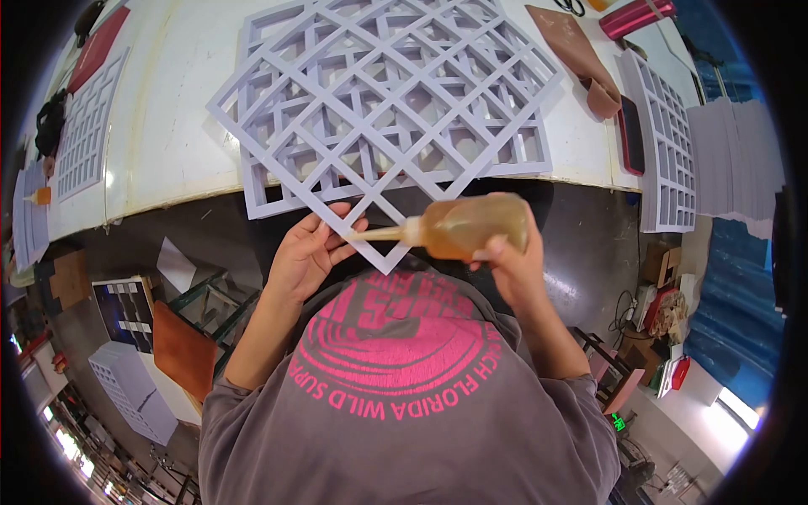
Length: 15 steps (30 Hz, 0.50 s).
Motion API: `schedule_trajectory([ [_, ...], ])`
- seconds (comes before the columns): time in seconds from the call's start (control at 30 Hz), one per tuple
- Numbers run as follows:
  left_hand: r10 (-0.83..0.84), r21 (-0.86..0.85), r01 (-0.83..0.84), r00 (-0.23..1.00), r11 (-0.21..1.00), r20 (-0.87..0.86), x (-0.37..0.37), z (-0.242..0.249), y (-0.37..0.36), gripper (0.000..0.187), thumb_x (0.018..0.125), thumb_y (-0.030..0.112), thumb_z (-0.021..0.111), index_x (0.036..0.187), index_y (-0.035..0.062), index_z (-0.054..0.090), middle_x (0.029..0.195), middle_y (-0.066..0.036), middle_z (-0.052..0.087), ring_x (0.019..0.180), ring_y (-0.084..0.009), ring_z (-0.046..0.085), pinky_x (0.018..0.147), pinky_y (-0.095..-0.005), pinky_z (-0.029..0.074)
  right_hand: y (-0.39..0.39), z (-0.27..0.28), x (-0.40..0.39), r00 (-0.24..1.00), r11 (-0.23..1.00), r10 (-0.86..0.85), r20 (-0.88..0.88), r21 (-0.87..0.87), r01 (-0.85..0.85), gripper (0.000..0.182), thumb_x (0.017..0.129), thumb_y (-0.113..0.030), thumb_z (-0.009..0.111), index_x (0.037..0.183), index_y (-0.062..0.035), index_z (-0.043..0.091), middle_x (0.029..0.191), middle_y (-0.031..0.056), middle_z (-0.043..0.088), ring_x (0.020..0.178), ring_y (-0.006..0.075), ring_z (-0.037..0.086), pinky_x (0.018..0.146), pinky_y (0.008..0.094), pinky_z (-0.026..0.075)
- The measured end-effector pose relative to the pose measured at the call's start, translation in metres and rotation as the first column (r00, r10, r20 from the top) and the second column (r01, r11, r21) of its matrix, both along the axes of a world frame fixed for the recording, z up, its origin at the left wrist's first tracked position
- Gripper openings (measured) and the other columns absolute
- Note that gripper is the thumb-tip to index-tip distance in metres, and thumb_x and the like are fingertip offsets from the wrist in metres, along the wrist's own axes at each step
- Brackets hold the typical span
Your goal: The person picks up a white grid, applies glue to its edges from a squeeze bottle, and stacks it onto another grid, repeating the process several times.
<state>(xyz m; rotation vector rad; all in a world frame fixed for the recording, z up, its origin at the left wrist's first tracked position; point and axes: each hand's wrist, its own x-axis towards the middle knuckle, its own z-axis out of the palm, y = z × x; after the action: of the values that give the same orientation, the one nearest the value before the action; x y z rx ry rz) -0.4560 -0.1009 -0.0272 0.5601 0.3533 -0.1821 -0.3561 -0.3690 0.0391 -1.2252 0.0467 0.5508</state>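
My right hand [509, 257] is wrapped round a squeeze bottle [471, 227] of amber liquid, tipped on its side. The bottle's thin nozzle [374, 235] points left and meets the near corner of a pale lavender lattice frame [385, 168], or is just above it. With fingers and thumb, my left hand [313, 248] grips the edge of that frame by this corner. Turned like a diamond, the frame rests over another lattice frame [252, 181] on the table, its near corner jutting past the edge toward me.
The white table [160, 135] runs across the top. At its right lie a brown leather piece [581, 59], a pink bottle [637, 18], a phone [630, 135] and a grid panel [661, 139]. Leftward is another panel [91, 126]. An orange-brown chair back [183, 349] stands behind me.
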Motion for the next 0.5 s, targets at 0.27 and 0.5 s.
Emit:
schedule_trajectory([
  [0.27, 0.088, 0.051, -0.087, 0.996, 0.995, -0.030, -0.005, 0.006, 0.013, 0.033, 0.093, 0.016, 0.047, 0.122, 0.0006, 0.045, 0.123, -0.021, 0.051, 0.109, -0.0267, 0.056, 0.085, -0.0406, 0.052, -0.086, 0.005, 0.120, 0.808, 0.851, -0.489, 0.328, -0.021, 0.524, 0.039, 0.083, -0.021, 0.065, 0.108, 0.0007, 0.044, 0.086, 0.0126, 0.058, 0.061, 0.0191, 0.060, 0.052, 0.0247, 0.047],
  [0.5, 0.064, 0.044, -0.064, 0.998, 0.997, -0.015, -0.005, 0.008, 0.014, 0.037, 0.094, 0.012, 0.044, 0.129, 0.0009, 0.040, 0.125, -0.020, 0.050, 0.112, -0.0281, 0.054, 0.086, -0.0450, 0.052, -0.122, -0.002, 0.167, 0.729, 0.752, -0.550, 0.408, -0.137, 0.645, 0.049, 0.079, -0.020, 0.071, 0.109, 0.0014, 0.039, 0.090, 0.0161, 0.056, 0.059, 0.0204, 0.060, 0.052, 0.0253, 0.047],
])
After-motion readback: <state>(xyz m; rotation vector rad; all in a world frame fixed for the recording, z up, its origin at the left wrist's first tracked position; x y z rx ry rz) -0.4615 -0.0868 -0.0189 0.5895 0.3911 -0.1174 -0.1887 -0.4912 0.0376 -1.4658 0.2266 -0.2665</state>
